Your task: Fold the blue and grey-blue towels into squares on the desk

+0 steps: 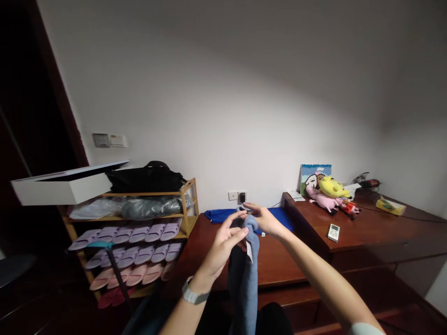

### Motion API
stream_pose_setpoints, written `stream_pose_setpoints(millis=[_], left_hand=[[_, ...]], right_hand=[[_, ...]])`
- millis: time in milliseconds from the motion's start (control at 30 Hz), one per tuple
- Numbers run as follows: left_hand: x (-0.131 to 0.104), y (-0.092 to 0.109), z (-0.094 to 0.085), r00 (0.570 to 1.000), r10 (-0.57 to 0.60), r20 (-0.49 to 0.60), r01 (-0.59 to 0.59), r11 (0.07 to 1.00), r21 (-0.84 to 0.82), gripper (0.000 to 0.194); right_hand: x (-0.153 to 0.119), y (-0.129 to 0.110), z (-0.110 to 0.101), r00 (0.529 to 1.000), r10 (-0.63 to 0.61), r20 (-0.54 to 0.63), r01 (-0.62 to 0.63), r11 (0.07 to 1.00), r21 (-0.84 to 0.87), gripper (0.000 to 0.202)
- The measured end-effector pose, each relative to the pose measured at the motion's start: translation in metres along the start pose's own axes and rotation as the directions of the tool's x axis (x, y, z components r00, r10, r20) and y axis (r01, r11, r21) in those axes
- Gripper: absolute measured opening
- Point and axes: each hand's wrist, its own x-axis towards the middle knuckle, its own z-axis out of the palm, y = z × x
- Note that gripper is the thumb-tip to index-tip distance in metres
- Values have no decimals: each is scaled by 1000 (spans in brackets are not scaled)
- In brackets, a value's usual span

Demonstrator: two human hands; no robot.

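White wall behind, with a switch plate [109, 140] high on the left and a socket with a dark plug [241, 197] low at centre. Dark wooden desk [370, 228] on the right; a lower wooden table [275, 260] joins it at centre, and a bamboo shoe rack [186, 204] stands at the left. The rack carries rows of lilac and pink slippers [139, 246], with a black bag [146, 177] and wrapped bundles on top; a white box [63, 186] juts out from its left end. A blue cloth [223, 215] lies along the back edge of the table. At the back of the desk there are plush toys [330, 193] and a small picture [314, 172]; a white remote [333, 231] lies nearer the front edge, and a yellow packet [390, 206] toward the right end. Held in the air over the front of the table is a blue-grey garment [246, 274], hanging down with its long axis vertical and its top bunched at the fingers. The right hand [265, 218] pinches the top edge from the far side, fingers closed on the fabric. The left hand [223, 244], wristband below it, comes in from the near side, thumb and forefinger closed on the cloth just below the top and the other fingers spread. The two hands are about equally near, and the garment hangs straight below them. A small white tag [249, 251] sticks out at the fold; its print is too small to read. No writing on the picture, remote or packet can be made out.
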Motion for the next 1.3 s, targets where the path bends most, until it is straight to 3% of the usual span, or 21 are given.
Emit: stream_pose_setpoints(millis=[67,133,200,300,400,500,600,700,767,833,900,1000,1100,1233,1300], left_hand=[[1,1,-1,997,48,-61,-44,997,60,65],[1,2,-2,986,108,-124,-89,984,152,54],[2,3,-2,971,165,-170,-121,962,244,40],[2,9,0,951,257,-171,-175,904,390,28],[0,17,1,947,307,-96,-221,838,498,25],[-2,24,-2,956,294,-6,-241,796,556,29],[-1,28,-9,920,385,77,-325,635,701,34],[4,33,-15,833,499,239,-452,365,814,27],[8,40,-16,774,507,378,-537,210,817,22],[11,48,-14,741,495,454,-570,105,815,22],[14,58,-11,737,498,456,-551,52,833,19],[17,69,-12,757,515,402,-497,53,866,18],[20,75,-19,782,499,375,-501,144,853,21],[21,79,-27,866,390,313,-453,348,821,26],[21,79,-31,893,368,259,-404,402,822,28]], right_hand=[[-16,-9,-2,984,-67,-167,58,996,-61,40],[-39,-15,0,935,-180,-306,140,979,-147,29],[-66,-16,11,912,-255,-321,192,958,-214,22],[-95,-7,37,926,-280,-252,206,937,-283,24],[-102,6,59,884,-330,-331,178,893,-413,36],[-95,13,63,842,-373,-391,163,865,-475,24],[-87,10,54,862,-331,-384,146,888,-436,22],[-81,1,43,910,-241,-338,124,935,-333,21],[-78,-4,37,946,-192,-260,128,961,-244,21],[-77,-7,33,970,-155,-190,118,974,-192,24],[-76,-7,28,975,-142,-169,105,972,-212,25],[-78,-2,22,953,-244,-178,167,916,-364,20],[-81,8,16,924,-330,-196,193,841,-505,22],[-85,30,12,955,-251,-158,132,836,-532,26],[-87,45,10,970,-194,-148,87,841,-533,27]])
